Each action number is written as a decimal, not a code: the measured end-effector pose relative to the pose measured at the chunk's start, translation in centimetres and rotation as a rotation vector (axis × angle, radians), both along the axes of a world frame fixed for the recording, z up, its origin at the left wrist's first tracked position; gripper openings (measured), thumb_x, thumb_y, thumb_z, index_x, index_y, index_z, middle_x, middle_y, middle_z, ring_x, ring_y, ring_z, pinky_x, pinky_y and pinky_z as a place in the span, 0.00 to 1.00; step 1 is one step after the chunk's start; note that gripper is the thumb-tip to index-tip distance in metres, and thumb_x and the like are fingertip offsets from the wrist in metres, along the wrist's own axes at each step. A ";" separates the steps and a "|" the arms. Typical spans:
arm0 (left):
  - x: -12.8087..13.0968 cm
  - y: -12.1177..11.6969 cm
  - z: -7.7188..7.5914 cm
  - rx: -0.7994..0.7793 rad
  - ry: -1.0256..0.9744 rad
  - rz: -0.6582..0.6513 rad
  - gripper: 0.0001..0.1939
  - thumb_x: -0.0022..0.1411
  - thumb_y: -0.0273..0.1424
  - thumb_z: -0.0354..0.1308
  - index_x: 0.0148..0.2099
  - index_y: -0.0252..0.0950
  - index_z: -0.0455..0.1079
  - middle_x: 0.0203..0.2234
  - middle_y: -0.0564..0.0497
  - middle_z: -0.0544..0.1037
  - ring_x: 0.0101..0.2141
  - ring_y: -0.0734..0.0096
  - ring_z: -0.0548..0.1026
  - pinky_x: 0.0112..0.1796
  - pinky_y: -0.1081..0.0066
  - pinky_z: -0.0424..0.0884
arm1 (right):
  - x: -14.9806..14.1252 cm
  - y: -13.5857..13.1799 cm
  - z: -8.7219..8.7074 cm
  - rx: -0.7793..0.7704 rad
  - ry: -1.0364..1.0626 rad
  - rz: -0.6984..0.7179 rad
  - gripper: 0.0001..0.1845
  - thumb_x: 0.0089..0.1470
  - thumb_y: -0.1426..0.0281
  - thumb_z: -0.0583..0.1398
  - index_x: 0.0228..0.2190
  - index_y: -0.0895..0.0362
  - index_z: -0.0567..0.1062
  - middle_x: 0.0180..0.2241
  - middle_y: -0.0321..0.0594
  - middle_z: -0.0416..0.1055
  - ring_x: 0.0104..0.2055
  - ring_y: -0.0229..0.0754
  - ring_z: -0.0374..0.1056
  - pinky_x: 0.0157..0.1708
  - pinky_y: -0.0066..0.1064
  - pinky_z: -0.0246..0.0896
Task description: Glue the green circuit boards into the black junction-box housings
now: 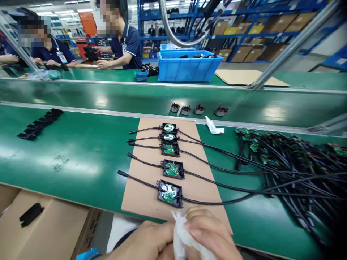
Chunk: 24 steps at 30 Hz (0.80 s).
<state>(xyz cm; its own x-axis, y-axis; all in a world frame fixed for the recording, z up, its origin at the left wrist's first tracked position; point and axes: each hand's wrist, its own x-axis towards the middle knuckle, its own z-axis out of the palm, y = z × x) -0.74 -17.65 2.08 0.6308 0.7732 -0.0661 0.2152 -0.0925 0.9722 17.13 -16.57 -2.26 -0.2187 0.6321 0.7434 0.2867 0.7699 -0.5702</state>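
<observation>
At the bottom of the head view, my right hand (pixel 210 231) is closed on a crumpled white tissue (pixel 179 231), its fingers bent over it. My left hand (pixel 153 236) is closed against the tissue from the other side; some of its fingers are hidden. Just beyond my hands lies an open black case (pixel 170 194) with a green circuit board inside and a cable at each end. More such cases, including one (pixel 172 169) right behind it, form a column on a brown cardboard sheet (pixel 146 206).
Wired boards and black cables (pixel 287 169) are heaped at right. A white scrap (pixel 214 126) and several small motor-like parts (pixel 200 109) lie farther back. Black pieces (pixel 40 124) sit at left. A blue bin (pixel 189 68) stands behind; two people (pixel 132 43) work across the bench.
</observation>
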 end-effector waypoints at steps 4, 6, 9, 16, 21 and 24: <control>-0.4 -2.2 -4.7 0.417 0.029 0.305 0.19 0.65 0.24 0.49 0.58 0.39 0.63 0.44 0.46 0.76 0.43 0.67 0.75 0.44 0.71 0.71 | 1.1 1.8 0.1 -0.104 -0.181 -0.083 0.16 0.55 0.77 0.57 0.46 0.56 0.65 0.37 0.44 0.68 0.39 0.44 0.68 0.37 0.34 0.67; 0.2 -1.5 -6.3 0.623 0.186 0.472 0.23 0.64 0.23 0.51 0.60 0.38 0.60 0.50 0.42 0.72 0.49 0.61 0.71 0.49 0.63 0.68 | 2.0 3.9 -0.2 -0.187 -0.263 -0.161 0.09 0.58 0.72 0.56 0.43 0.55 0.67 0.37 0.43 0.69 0.39 0.43 0.68 0.38 0.34 0.66; 1.6 0.6 -7.5 0.703 0.399 0.549 0.32 0.62 0.30 0.57 0.65 0.33 0.52 0.58 0.35 0.63 0.57 0.48 0.62 0.54 0.49 0.62 | 2.7 6.5 -1.1 -0.343 -0.387 -0.125 0.04 0.61 0.69 0.55 0.39 0.54 0.68 0.35 0.40 0.69 0.36 0.41 0.68 0.35 0.31 0.65; 2.3 2.4 -8.9 0.618 0.396 0.527 0.39 0.61 0.34 0.60 0.67 0.32 0.43 0.56 0.36 0.65 0.54 0.51 0.64 0.53 0.51 0.64 | 2.4 7.4 -2.4 -0.301 -0.482 0.055 0.07 0.58 0.77 0.53 0.37 0.56 0.67 0.34 0.40 0.67 0.34 0.39 0.66 0.34 0.30 0.64; 2.0 2.3 -9.0 0.566 0.422 0.551 0.38 0.60 0.35 0.60 0.66 0.34 0.44 0.55 0.38 0.65 0.53 0.51 0.65 0.52 0.53 0.65 | 3.5 8.0 -2.7 -0.091 -0.460 0.109 0.13 0.53 0.82 0.53 0.40 0.57 0.67 0.36 0.44 0.67 0.38 0.42 0.67 0.34 0.32 0.67; 2.1 2.5 -9.2 0.583 0.418 0.546 0.38 0.61 0.36 0.59 0.66 0.33 0.45 0.55 0.37 0.66 0.53 0.51 0.65 0.52 0.52 0.65 | 4.9 7.9 -2.0 0.003 -0.391 0.027 0.16 0.51 0.84 0.55 0.41 0.57 0.68 0.36 0.43 0.68 0.38 0.42 0.68 0.34 0.33 0.68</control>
